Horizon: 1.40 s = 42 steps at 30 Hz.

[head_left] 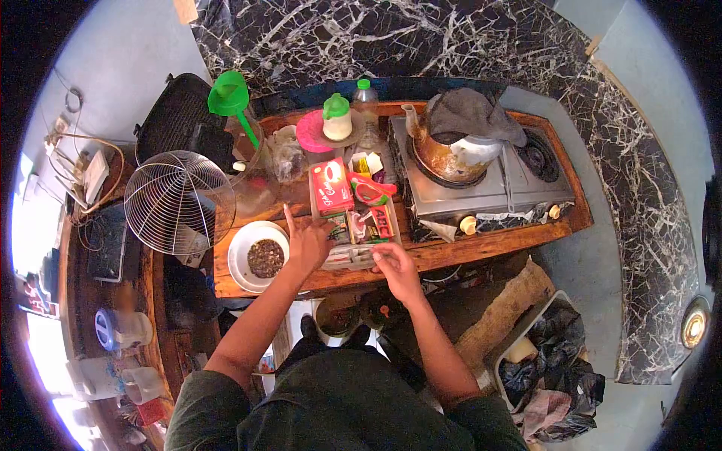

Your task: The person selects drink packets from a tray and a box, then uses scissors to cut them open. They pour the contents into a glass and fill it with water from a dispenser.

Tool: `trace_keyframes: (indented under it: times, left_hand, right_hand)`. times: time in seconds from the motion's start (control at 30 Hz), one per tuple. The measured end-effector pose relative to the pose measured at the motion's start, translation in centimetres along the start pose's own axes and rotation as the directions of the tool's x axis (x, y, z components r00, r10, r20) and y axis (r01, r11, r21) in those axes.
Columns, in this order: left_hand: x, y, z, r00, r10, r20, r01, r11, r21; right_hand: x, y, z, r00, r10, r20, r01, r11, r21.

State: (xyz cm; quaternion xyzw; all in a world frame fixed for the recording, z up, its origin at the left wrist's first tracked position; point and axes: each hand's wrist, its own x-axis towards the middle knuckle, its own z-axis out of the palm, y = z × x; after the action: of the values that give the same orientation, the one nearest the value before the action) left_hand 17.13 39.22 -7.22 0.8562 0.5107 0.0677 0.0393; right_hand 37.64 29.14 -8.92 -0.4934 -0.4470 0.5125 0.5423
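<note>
A clear plastic container (342,263) of boxes and sachets sits near the front edge of the wooden table. My left hand (307,244) reaches over its left side with fingers spread, the fingertips near dark green sachets (338,228). At the container's front right corner, my right hand (396,272) has its fingers curled in on the rim. Inside are a red box (331,186), a red and green packet (372,192) and a red ABC packet (383,222). Left of my left hand stands a white bowl (238,259) with dark, grainy contents.
On the right is a gas stove (444,199) with a sooty kettle (447,154) under a dark cloth. A green-lidded jar (337,124), a bottle (366,113) and a green funnel (229,94) stand behind. A wire strainer (180,203) overhangs the left side. A bin (500,368) sits below right.
</note>
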Motion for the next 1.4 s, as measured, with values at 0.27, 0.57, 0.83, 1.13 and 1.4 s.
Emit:
trace_keyframes:
  times: [0.27,0.57,0.83,1.13,1.4]
  left_hand:
    - [-0.4,0.5,-1.2,0.999,-0.005,-0.045,0.005,1.0,0.006]
    - [-1.3,1.1,-3.3,0.981,0.123,-0.147,-0.135,0.988,-0.069]
    - [-2.5,1.4,-2.3,0.975,0.217,-0.046,-0.22,0.973,-0.077]
    - [-2.8,0.7,-1.9,0.958,0.265,0.106,-0.254,0.961,-0.111]
    - [-2.9,1.1,-1.8,0.97,0.244,0.017,-0.24,0.963,-0.126]
  right_hand:
    - [0.0,-0.1,0.1,1.0,0.025,-0.007,-0.025,0.999,0.024]
    - [0.1,0.5,-0.1,0.999,-0.03,-0.042,0.027,0.998,-0.06]
    - [0.1,-3.0,-0.1,0.994,-0.081,-0.072,0.041,0.895,-0.445]
    - [0.5,-3.2,-0.1,0.971,-0.206,0.118,0.225,0.641,-0.734]
    - [0.7,-3.3,-0.2,0.99,-0.052,0.133,0.136,0.616,-0.776]
